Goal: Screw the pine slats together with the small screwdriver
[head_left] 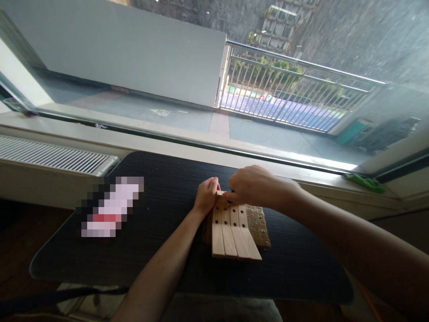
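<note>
Several pale wooden slats [233, 235] with small holes lie side by side on the black table [161, 250], fanned slightly toward me. My left hand [206, 196] is closed round the far left end of the slats. My right hand [253, 185] is curled over their far end, fingers pinched at a small dark piece I cannot make out by one of the holes. Under the slats' right side lies a tan board or packet [259, 226] covered with small marks.
A blurred white and red object [110, 208] lies on the table's left part. A radiator grille [50, 156] runs at the left under the window sill [201, 138]. A green cloth [365, 182] rests on the sill at the right. The table's front edge is near my body.
</note>
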Demonstrator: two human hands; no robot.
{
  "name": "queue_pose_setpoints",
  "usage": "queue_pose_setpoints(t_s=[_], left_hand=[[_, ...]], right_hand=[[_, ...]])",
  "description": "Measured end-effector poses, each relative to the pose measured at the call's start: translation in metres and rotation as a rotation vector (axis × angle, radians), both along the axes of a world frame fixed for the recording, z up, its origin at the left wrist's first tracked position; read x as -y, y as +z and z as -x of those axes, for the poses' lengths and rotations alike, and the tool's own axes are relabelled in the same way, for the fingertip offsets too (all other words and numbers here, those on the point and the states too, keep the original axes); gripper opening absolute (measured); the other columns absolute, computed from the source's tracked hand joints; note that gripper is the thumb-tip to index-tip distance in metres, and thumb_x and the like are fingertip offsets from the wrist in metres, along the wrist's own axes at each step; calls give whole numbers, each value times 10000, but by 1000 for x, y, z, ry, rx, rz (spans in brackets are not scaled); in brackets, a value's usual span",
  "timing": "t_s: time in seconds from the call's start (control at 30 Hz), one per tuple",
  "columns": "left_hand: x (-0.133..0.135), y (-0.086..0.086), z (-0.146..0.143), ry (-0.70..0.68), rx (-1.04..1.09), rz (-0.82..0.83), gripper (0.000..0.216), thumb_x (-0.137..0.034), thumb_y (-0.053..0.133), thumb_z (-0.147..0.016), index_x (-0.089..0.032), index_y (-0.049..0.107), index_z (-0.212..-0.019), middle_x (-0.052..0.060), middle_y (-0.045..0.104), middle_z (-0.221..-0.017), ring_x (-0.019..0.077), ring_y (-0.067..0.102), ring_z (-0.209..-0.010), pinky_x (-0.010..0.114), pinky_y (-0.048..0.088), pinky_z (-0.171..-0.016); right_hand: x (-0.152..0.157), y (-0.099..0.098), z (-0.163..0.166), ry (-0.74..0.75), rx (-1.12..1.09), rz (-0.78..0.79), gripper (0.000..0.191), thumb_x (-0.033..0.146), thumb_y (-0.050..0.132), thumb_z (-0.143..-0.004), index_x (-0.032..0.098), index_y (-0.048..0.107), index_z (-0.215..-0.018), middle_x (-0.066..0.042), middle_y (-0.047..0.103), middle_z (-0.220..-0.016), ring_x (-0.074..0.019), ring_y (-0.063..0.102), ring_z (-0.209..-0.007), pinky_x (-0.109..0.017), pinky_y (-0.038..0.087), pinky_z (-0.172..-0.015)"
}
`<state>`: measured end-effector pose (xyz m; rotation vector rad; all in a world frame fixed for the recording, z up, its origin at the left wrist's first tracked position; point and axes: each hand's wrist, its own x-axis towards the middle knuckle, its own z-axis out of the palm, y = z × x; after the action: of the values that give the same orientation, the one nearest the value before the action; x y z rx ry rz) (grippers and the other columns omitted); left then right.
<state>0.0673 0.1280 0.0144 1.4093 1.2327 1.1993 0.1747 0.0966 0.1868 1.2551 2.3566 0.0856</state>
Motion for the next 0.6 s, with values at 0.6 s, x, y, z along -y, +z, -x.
queue_pose_setpoints(t_s=[0.6], left_hand=[[-1, -1, -1, -6, -4, 10, 386, -356, 369, -886, -210, 457, -539, -9, 508, -536, 146, 468, -541, 280, 348, -554]], right_hand=[[10, 10, -29, 104, -115, 101, 123, 199, 501, -932, 190, 615, -976, -70, 690, -865, -187, 620, -666, -309, 304, -539]])
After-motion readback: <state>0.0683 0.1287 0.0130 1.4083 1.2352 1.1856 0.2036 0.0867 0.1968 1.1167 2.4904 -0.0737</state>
